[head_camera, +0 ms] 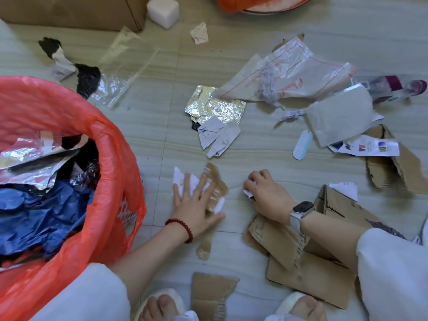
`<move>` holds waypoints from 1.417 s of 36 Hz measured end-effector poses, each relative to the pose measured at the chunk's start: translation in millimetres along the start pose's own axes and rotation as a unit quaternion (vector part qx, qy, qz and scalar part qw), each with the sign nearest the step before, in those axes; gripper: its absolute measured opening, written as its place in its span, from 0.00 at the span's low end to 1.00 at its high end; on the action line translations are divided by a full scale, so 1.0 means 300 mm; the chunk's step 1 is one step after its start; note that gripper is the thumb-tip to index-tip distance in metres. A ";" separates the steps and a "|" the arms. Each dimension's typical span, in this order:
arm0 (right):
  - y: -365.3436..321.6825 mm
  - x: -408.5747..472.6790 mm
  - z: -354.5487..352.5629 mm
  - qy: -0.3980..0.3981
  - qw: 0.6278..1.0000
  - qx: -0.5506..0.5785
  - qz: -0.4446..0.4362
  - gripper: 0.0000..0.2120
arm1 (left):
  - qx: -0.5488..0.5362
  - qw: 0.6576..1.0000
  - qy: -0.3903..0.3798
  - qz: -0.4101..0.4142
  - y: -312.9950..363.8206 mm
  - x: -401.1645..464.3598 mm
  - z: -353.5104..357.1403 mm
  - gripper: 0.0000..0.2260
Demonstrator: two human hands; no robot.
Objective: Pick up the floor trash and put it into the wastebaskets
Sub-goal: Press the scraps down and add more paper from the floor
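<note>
Partway: red-lined wastebasket (76,117) already holds foil and paper; floor litter remains. Left hand (196,205) flat on white scraps (183,179), right hand (266,193) pinching small white paper bit (247,193)

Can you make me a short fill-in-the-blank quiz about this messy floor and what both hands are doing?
1. The wastebasket beside the left hand is lined with a ____ plastic bag.
2. The right hand pinches a scrap of ____ paper.
3. The right wrist wears a ____.
4. The left hand presses flat on white paper and a strip of brown ____.

Missing words: red; white; watch; tape
</note>
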State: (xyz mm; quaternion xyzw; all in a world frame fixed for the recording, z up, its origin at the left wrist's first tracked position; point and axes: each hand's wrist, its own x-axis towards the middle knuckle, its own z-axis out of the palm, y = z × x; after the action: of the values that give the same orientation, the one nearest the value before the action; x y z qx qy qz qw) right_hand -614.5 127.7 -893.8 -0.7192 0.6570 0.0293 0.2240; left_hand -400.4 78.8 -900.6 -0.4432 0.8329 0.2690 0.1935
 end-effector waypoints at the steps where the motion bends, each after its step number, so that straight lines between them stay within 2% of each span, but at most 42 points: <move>1: 0.002 0.009 -0.011 0.015 1.000 0.008 0.006 0.04 | 0.028 0.999 -0.016 0.033 0.005 -0.004 0.000 0.43; 4: 0.002 0.048 -0.072 0.064 0.998 0.011 0.008 0.04 | 0.084 0.991 -0.029 0.102 -0.001 -0.013 -0.004 0.45; 6: -0.013 0.098 -0.137 0.072 0.997 -0.018 0.006 0.09 | 0.096 0.988 -0.018 0.120 -0.024 -0.005 -0.014 0.45; 10: -0.044 0.235 -0.236 0.022 0.995 -0.096 -0.022 0.28 | 0.096 0.978 0.038 0.180 -0.059 0.016 -0.024 0.43; 12: -0.067 0.300 -0.243 -0.017 0.990 -0.125 -0.056 0.32 | 0.092 0.975 0.074 0.188 -0.073 0.025 -0.013 0.39; 17: -0.076 0.396 -0.198 -0.084 0.985 -0.145 -0.039 0.27 | 0.007 0.973 0.147 0.176 -0.081 0.041 -0.007 0.28; 21: -0.047 0.391 -0.189 -0.037 0.988 -0.153 -0.006 0.25 | -0.018 0.968 0.186 0.168 -0.090 0.044 -0.001 0.24; 26: -0.044 0.343 -0.154 0.018 0.987 -0.160 0.009 0.12 | 0.023 0.955 0.250 0.160 -0.084 0.051 -0.007 0.19; 27: -0.054 0.327 -0.160 0.008 0.986 -0.167 0.009 0.08 | 0.022 0.952 0.264 0.152 -0.082 0.055 -0.005 0.16; 29: -0.060 0.313 -0.159 0.032 0.980 -0.198 0.019 0.12 | 0.009 0.949 0.282 0.141 -0.079 0.059 -0.001 0.14; 34: -0.056 0.298 -0.144 0.041 0.980 -0.189 0.048 0.14 | -0.018 0.951 0.282 0.127 -0.078 0.054 -0.022 0.16; 37: -0.058 0.287 -0.166 0.040 0.981 -0.176 0.069 0.09 | -0.023 0.949 0.288 0.126 -0.075 0.053 -0.031 0.18; 38: -0.045 0.288 -0.156 0.044 0.985 -0.153 0.070 0.07 | -0.040 0.952 0.283 0.113 -0.073 0.051 -0.033 0.20; 41: -0.021 0.265 -0.149 0.025 0.991 -0.101 0.081 0.10 | -0.100 0.957 0.266 0.058 -0.070 0.052 -0.037 0.23; 46: -0.004 0.171 -0.209 -0.020 0.998 -0.033 0.053 0.06 | -0.178 0.949 0.258 -0.013 -0.061 0.056 -0.061 0.16; 51: -0.002 0.143 -0.304 -0.029 0.995 0.014 0.100 0.06 | -0.241 0.929 0.268 -0.085 -0.046 0.073 -0.079 0.14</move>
State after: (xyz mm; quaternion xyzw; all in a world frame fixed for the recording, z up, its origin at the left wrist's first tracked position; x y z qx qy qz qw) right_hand -631.2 55.0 -826.2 -0.6459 0.7191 0.0629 0.2485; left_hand -402.4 43.9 -898.2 -0.6016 0.7228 0.3153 -0.1273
